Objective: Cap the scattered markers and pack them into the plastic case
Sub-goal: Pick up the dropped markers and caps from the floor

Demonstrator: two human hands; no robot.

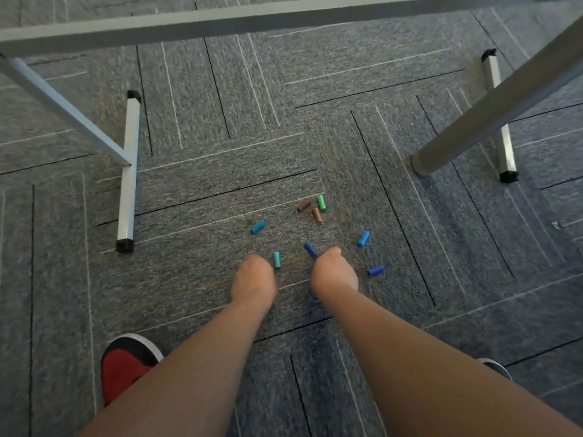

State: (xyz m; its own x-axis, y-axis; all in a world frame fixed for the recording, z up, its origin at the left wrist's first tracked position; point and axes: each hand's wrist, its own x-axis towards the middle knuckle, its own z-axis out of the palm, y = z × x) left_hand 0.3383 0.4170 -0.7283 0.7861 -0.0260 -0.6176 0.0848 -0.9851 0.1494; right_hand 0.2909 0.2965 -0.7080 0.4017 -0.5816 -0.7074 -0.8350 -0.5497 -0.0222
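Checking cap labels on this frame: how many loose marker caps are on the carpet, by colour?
Green caps: 1
Brown caps: 2
Teal caps: 2
Blue caps: 3
Total: 8 visible; anything inside the left hand or right hand is hidden.

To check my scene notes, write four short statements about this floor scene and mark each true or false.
1. The green cap lies on the carpet beside two brown caps. True.
2. A plastic case lies among the caps. False: no case is in view.
3. The left hand and the right hand both reach down towards the floor. True.
4. The red shoe sits at lower right. False: it is at lower left.
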